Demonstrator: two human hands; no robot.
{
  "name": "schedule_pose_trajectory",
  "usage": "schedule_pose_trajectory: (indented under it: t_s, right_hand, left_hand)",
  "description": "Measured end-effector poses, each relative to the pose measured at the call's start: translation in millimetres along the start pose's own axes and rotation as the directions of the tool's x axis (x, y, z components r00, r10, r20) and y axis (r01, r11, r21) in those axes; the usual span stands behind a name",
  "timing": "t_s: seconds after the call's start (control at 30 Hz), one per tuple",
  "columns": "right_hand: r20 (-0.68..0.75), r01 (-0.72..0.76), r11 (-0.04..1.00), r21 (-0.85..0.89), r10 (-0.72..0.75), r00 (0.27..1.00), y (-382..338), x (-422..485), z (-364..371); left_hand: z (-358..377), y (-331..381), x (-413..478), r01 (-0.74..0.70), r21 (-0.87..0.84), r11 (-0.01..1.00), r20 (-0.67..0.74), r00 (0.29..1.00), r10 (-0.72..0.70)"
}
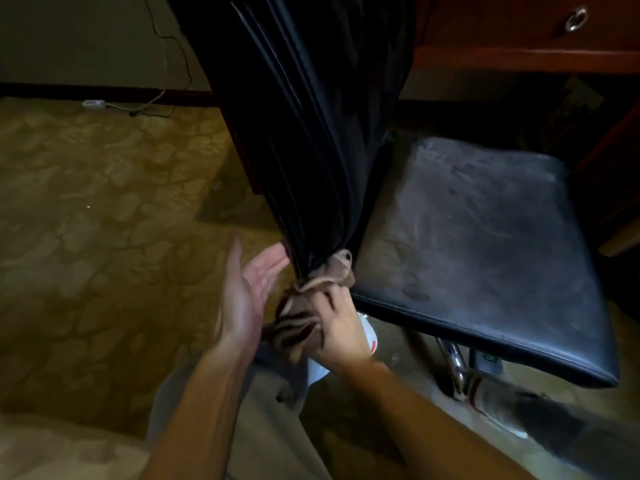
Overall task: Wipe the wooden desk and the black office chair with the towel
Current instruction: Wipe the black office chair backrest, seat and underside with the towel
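Right hand [341, 327] grasps brown towel [301, 322] at chair backrest [311, 133] base, 6 o'clock. Left hand [254, 282] released, flat at its edge. Seat [485, 237], 3 o'clock, dusty, likely unwiped. Wooden desk [519, 46]: cannot judge.

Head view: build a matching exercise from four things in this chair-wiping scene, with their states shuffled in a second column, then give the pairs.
1 left hand
2 right hand
3 chair seat
4 drawer pull

A dusty and smeared
B silver ring on the wooden desk
C grips the brown towel
D open, fingertips at the black backrest

Pairs: 1-D, 2-C, 3-A, 4-B
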State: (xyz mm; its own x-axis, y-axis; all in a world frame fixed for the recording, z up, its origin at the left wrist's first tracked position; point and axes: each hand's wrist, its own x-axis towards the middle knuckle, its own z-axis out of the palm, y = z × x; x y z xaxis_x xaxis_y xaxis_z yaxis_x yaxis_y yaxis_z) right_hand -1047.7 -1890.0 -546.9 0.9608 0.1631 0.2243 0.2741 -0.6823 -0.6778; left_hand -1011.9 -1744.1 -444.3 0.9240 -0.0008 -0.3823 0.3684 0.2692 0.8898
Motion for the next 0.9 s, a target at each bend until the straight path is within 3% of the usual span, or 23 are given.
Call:
schedule_pose_trajectory:
  t_s: [0.07,0.17,0.2,0.23,0.3,0.33,0.37,0.4,0.5,0.57,0.73,0.83,0.9]
  right_hand:
    - [0.037,-0.23,0.957,0.177,0.228,0.973,8,-9,0]
    - [-0.229,-0.196,0.889,0.413,0.31,0.923,0,-15,-14]
    - [-0.289,-0.223,0.836,0.501,0.404,0.868,-7,-13,-24]
    - [-0.353,-0.239,0.751,0.615,0.534,0.768,-9,-7,-37]
    - [-0.404,-0.176,0.543,0.821,0.771,0.492,-4,15,-65]
    - [-0.386,-0.118,0.463,0.879,0.834,0.394,1,30,-77]
    - [-0.337,-0.067,0.382,0.922,0.873,0.353,8,46,-85]
    - [-0.245,-0.043,0.282,0.959,0.892,0.379,14,63,-87]
    - [0.15,-0.165,-0.061,0.984,0.778,0.61,8,91,-67]
    - [0.251,-0.256,-0.103,0.961,0.713,0.654,2,82,-53]
    - [0.248,-0.445,0.196,0.874,0.608,0.755,-7,41,-54]
    - [0.375,-0.574,0.342,0.744,0.496,0.783,-6,16,-71]
    - [0.399,-0.577,0.449,0.682,0.432,0.809,0,-6,-90]
  left_hand:
    - [2,2,-3,-0.048,0.075,0.996,0.017,0.999,0.047]
    - [-2,-5,3,-0.064,0.089,0.994,-0.024,0.997,0.067]
    - [-1,-4,1,-0.061,0.084,0.995,-0.041,0.997,0.065]
    - [-1,-5,1,-0.06,0.079,0.995,-0.046,0.997,0.064]
    - [1,-6,0,-0.061,0.061,0.996,-0.042,0.997,0.064]
    - [3,-5,0,-0.066,0.048,0.997,-0.041,0.997,0.068]
    - [3,-7,0,-0.076,0.055,0.996,-0.041,0.996,0.079]
    - [4,-9,-1,-0.091,0.079,0.993,-0.043,0.995,0.095]
    - [6,-8,-4,-0.108,0.192,0.975,-0.028,0.993,0.115]
    - [7,-10,-2,-0.104,0.238,0.966,-0.018,0.994,0.111]
    - [3,-8,0,-0.118,0.245,0.962,-0.028,0.991,0.128]
    - [3,-1,-6,-0.108,0.262,0.959,-0.01,0.993,0.114]
    - [8,-5,-14,-0.111,0.303,0.946,-0.038,0.991,0.128]
